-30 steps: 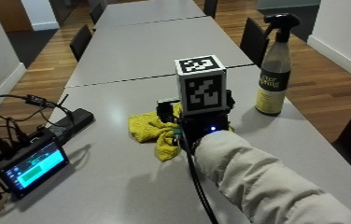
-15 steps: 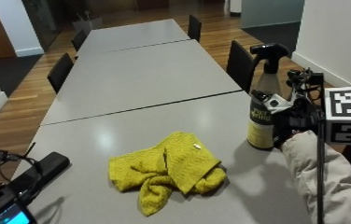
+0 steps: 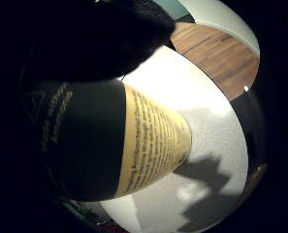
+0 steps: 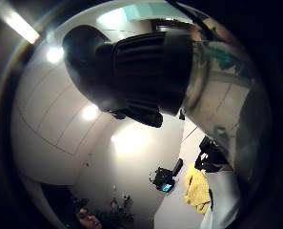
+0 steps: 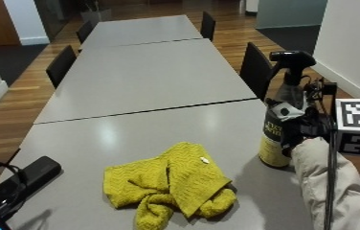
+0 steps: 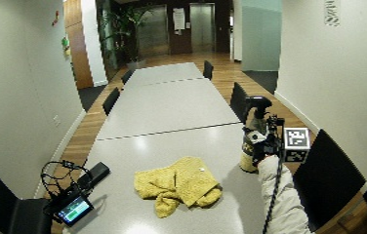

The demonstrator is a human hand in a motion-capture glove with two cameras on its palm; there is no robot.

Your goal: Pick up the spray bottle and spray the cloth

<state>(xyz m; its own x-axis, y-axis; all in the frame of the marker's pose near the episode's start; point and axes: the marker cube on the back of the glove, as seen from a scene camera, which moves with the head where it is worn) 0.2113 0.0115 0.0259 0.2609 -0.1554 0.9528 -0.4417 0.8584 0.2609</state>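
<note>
On the long grey bench (image 5: 135, 139) the spray bottle (image 5: 281, 128) stands upright, the gloved right hand (image 5: 302, 129) with fingers curled round its body, the yellow cloth (image 5: 170, 184) lying well off to their left.

The bench (image 5: 135, 129) has a smooth grey top with a soft sheen that mirrors the ceiling lights. The cloth (image 5: 170, 184) is yellow fabric with a ribbed, woven texture, matt and rumpled. The spray bottle (image 5: 281, 124) looks like translucent plastic, with a black plastic trigger head and a glossy black-and-cream printed label. The floor (image 5: 14, 120) is polished wood planks.
</note>
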